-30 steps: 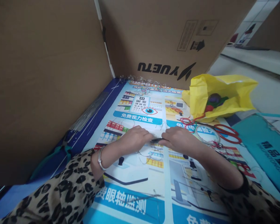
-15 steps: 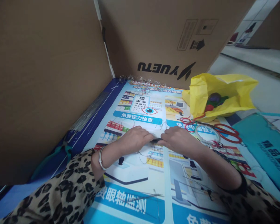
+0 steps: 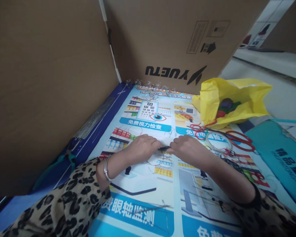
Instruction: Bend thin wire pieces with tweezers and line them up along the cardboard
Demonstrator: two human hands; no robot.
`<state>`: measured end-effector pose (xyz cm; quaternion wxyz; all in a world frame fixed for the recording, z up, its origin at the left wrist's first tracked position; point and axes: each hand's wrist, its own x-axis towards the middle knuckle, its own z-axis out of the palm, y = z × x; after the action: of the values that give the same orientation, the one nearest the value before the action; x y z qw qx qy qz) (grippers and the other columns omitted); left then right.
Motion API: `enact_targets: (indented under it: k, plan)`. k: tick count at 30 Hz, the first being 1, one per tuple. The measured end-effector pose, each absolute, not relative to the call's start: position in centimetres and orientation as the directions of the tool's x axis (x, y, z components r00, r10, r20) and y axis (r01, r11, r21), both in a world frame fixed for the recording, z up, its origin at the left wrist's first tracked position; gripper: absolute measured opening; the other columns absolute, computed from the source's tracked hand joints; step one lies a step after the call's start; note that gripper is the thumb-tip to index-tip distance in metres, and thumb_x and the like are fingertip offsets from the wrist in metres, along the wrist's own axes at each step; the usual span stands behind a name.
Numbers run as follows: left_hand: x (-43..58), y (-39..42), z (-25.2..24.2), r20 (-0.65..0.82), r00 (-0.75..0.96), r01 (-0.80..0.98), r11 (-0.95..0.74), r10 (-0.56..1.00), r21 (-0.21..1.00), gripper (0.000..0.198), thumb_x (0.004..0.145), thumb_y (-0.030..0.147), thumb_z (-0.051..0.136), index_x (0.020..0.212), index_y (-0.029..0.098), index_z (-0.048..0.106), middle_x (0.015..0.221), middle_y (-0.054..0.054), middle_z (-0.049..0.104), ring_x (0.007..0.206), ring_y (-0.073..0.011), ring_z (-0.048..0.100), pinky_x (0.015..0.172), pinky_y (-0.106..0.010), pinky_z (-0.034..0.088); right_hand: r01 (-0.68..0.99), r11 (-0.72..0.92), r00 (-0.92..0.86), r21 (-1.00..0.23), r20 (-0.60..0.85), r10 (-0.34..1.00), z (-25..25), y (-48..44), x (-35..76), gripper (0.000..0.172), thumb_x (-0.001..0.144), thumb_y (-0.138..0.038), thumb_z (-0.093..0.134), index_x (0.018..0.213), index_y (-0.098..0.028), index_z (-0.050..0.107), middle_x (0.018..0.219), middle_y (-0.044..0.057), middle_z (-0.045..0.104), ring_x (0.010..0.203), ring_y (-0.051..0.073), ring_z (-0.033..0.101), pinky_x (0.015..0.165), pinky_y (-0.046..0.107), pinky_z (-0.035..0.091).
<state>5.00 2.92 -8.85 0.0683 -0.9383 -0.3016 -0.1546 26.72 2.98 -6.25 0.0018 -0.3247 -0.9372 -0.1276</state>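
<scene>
My left hand and my right hand face each other above the printed sheet. Both are closed, fingers pinched on opposite ends of a short, dark, thin piece. Its kind is not clear, as the fingertips cover both its ends. Thin wires curve on the sheet just below the hands. More thin wire pieces lie right behind the fingers. A bangle circles my left wrist.
Cardboard panels stand at the back and left. Green-handled pliers lie left beside straight wires. To the right are a yellow bag with coloured yarn, red-handled scissors, a clear ring-shaped roll and a teal box.
Almost nothing differs. Both hands keep their pinch on the dark piece, with only a very slight shift of the fingers.
</scene>
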Motion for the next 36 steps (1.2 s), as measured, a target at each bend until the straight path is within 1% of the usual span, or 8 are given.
enact_targets:
  k: [10,17,20,25,30,33,34,36]
  plan:
    - [4.98,2.61,-8.88,0.330,0.749,0.608,-0.794,0.575,0.001,0.020,0.083,0.013,0.045,0.099,0.020,0.054,0.079,0.000,0.061,0.075,-0.0148,0.055,0.066,-0.028,0.039,0.617,0.740,-0.782,0.268,0.102,0.615,-6.49,2.89,26.80,0.038,0.090,-0.042,0.035,0.070,-0.018,0.057,0.065,0.004,0.059,0.062,0.016,0.051,0.057,0.029,0.020]
    - [4.97,2.72,-9.15,0.352,0.742,0.608,-0.794,0.570,0.003,0.017,0.083,0.013,0.045,0.096,0.020,0.054,0.077,0.000,0.061,0.074,-0.0147,0.055,0.065,-0.028,0.039,0.615,0.750,-0.786,0.246,0.110,0.608,-6.64,3.15,26.80,0.039,0.090,-0.042,0.035,0.070,-0.017,0.057,0.064,0.004,0.059,0.061,0.015,0.050,0.057,0.028,0.020]
    - [5.00,2.71,-9.08,0.350,0.742,0.606,-0.795,0.572,0.013,0.018,0.082,0.013,0.045,0.097,0.020,0.054,0.078,0.000,0.061,0.075,-0.0147,0.056,0.065,-0.028,0.039,0.611,0.756,-0.790,0.235,0.115,0.602,-6.75,3.26,26.86,0.039,0.090,-0.042,0.035,0.070,-0.016,0.057,0.064,0.004,0.059,0.061,0.014,0.051,0.057,0.029,0.021]
    - [4.98,2.69,-8.95,0.342,0.750,0.602,-0.798,0.566,-0.001,0.020,0.081,0.012,0.045,0.099,0.019,0.054,0.079,-0.001,0.061,0.076,-0.0150,0.056,0.066,-0.028,0.040,0.610,0.758,-0.792,0.231,0.129,0.597,-6.91,3.30,26.92,0.038,0.090,-0.041,0.035,0.070,-0.017,0.057,0.064,0.004,0.059,0.062,0.015,0.051,0.058,0.029,0.022]
    - [4.95,2.69,-9.02,0.343,0.755,0.599,-0.801,0.559,-0.011,0.019,0.081,0.011,0.045,0.096,0.017,0.054,0.079,-0.002,0.061,0.075,-0.0152,0.056,0.066,-0.028,0.041,0.613,0.755,-0.789,0.234,0.134,0.599,-7.02,3.29,26.86,0.039,0.091,-0.041,0.034,0.069,-0.016,0.056,0.063,0.005,0.059,0.060,0.014,0.050,0.057,0.028,0.022]
    - [5.05,2.57,-8.87,0.330,0.746,0.601,-0.798,0.578,0.039,0.016,0.083,0.014,0.043,0.095,0.017,0.055,0.079,-0.003,0.061,0.076,-0.0154,0.056,0.066,-0.028,0.042,0.628,0.741,-0.776,0.237,0.121,0.619,-6.99,3.09,26.76,0.040,0.090,-0.042,0.034,0.070,-0.016,0.056,0.064,0.005,0.059,0.060,0.014,0.051,0.056,0.028,0.021]
    - [5.08,2.50,-8.79,0.329,0.731,0.609,-0.789,0.598,0.081,0.015,0.085,0.015,0.042,0.093,0.017,0.055,0.079,-0.003,0.061,0.076,-0.0152,0.056,0.066,-0.027,0.042,0.640,0.730,-0.765,0.237,0.120,0.632,-6.97,2.98,26.71,0.039,0.090,-0.043,0.034,0.071,-0.017,0.056,0.064,0.005,0.059,0.061,0.014,0.051,0.056,0.028,0.021]
    - [5.09,2.35,-8.63,0.329,0.681,0.626,-0.753,0.654,0.201,0.015,0.087,0.019,0.041,0.089,0.016,0.056,0.079,-0.003,0.061,0.076,-0.0143,0.056,0.066,-0.026,0.043,0.666,0.706,-0.742,0.241,0.122,0.659,-6.92,2.73,26.61,0.038,0.089,-0.044,0.036,0.072,-0.017,0.057,0.065,0.005,0.059,0.062,0.015,0.052,0.056,0.029,0.021]
